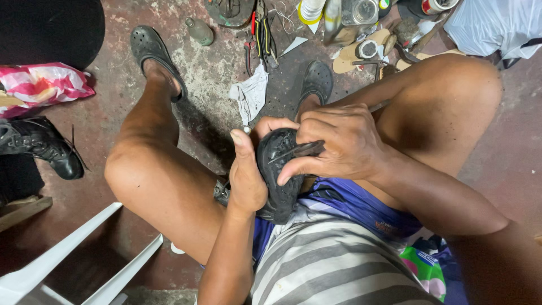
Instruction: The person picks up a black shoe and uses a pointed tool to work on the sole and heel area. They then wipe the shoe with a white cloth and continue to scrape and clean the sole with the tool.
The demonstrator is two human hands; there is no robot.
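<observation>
Between knees, left hand (247, 179) grips black shoe (278, 169), right hand (339, 144) atop

A black boot (42, 147) stands left — beside a pink striped bag (42, 85) — and a crumpled rag (250, 96) lies ahead.

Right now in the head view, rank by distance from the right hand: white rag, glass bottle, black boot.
From the right hand:
1. White rag, on the floor between the feet.
2. Glass bottle, top of the picture, lying by the sandal.
3. Black boot, far at the picture's left edge.
</observation>
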